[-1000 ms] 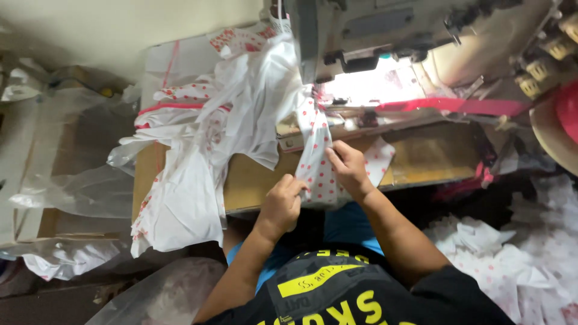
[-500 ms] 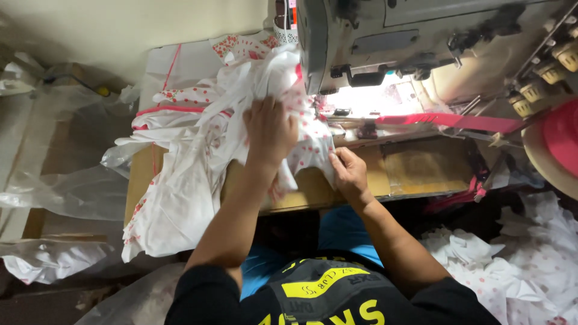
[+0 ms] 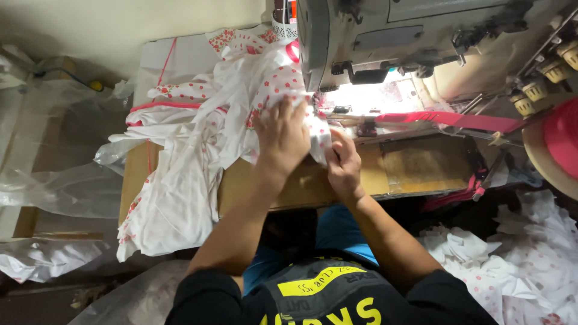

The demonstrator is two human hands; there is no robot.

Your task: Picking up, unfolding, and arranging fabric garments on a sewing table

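White fabric with small red dots lies heaped on the wooden sewing table and hangs over its front edge. My left hand presses flat on the fabric just left of the sewing machine's needle area. Beside it, my right hand pinches the fabric's edge at the front of the machine. The grey sewing machine stands over the lit work area. A red strip of binding runs to the right from under the machine head.
A red thread cone sits at the right edge. More dotted white fabric pieces are piled on the floor at the lower right. Clear plastic sheeting lies to the left of the table.
My left hand went up from the table's front edge onto the fabric heap, then shifted right toward the needle. My right hand moved up to the fabric edge by the machine.
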